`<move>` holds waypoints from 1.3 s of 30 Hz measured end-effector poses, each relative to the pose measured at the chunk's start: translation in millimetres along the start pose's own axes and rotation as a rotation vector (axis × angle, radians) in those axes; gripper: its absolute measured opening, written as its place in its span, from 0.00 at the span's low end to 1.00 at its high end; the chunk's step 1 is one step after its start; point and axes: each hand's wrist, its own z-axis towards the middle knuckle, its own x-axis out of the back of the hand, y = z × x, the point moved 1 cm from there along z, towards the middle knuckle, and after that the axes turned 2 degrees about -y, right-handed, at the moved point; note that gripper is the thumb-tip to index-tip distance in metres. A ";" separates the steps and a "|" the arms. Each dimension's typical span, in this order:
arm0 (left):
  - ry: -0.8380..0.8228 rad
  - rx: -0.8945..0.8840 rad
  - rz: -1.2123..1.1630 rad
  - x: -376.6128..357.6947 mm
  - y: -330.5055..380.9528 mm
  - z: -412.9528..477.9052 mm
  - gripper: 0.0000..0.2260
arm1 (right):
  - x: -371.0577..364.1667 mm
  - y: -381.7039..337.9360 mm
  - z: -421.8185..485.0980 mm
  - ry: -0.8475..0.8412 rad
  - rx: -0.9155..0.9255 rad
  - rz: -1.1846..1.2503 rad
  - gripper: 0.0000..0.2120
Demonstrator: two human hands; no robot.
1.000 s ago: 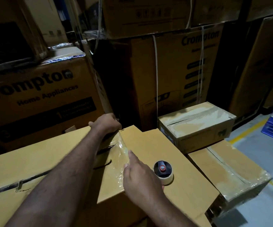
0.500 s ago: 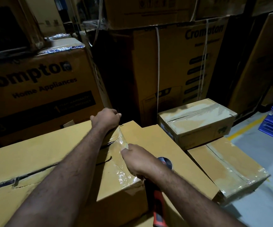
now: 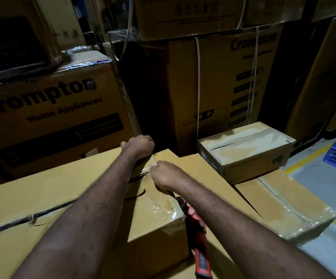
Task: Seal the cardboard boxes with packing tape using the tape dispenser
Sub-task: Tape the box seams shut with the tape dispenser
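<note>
The person stood over a large cardboard box (image 3: 66, 200) in a dim storeroom, partway through taping its right end. The left hand (image 3: 138, 146) was curled over the far edge of the box, fingers closed down on the cardboard and apparently pinning the end of a clear tape strip (image 3: 159, 202) there. The right hand (image 3: 164, 175) was fisted just near of it, pressed on the tape; whether it pinched the tape or only rubbed it down I could not tell. The strip ran from the far edge across the top toward the near right corner, wrinkled and shiny where it folded over. The tape dispenser (image 3: 198, 238), red and black, lay against the right side of the box, under the right forearm and near the right hand but not held by it. To my eye the step was smoothing the laid strip; next would likely call for picking the dispenser up again to run tape along the long open seam (image 3: 28, 218) to the left.
</note>
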 end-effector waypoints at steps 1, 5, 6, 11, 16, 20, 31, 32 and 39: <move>-0.009 -0.004 0.000 0.4 -0.5 0.9 0.12 | -3.8 0.4 4.6 0.034 -0.010 -0.004 0.14; 0.025 0.020 -0.044 -5.0 -3.0 6.3 0.11 | -12.3 7.7 12.2 0.086 -0.012 0.044 0.13; 0.042 0.026 -0.045 -6.6 -1.9 6.3 0.11 | -12.7 11.4 12.7 0.092 -0.008 0.087 0.14; 0.092 0.030 -0.078 -7.0 9.5 -0.4 0.06 | -9.8 22.6 -23.4 -0.002 0.006 0.061 0.13; 0.154 0.063 -0.174 -4.6 -4.8 -2.7 0.08 | -18.0 31.8 -68.6 0.006 0.022 0.103 0.12; 0.167 0.000 -0.503 18.8 -8.6 -18.9 0.12 | -25.5 39.9 -83.7 0.100 0.001 0.172 0.19; 0.269 0.038 -0.734 62.6 -38.7 -170.2 0.05 | -43.0 17.3 -106.5 0.381 0.315 -0.039 0.31; 0.288 0.037 -0.711 61.2 -38.7 -187.8 0.04 | -44.3 14.2 -107.2 0.373 0.338 -0.070 0.31; 0.486 0.192 -0.476 56.9 -83.2 -279.7 0.07 | -51.4 6.1 -113.3 0.280 0.369 -0.325 0.34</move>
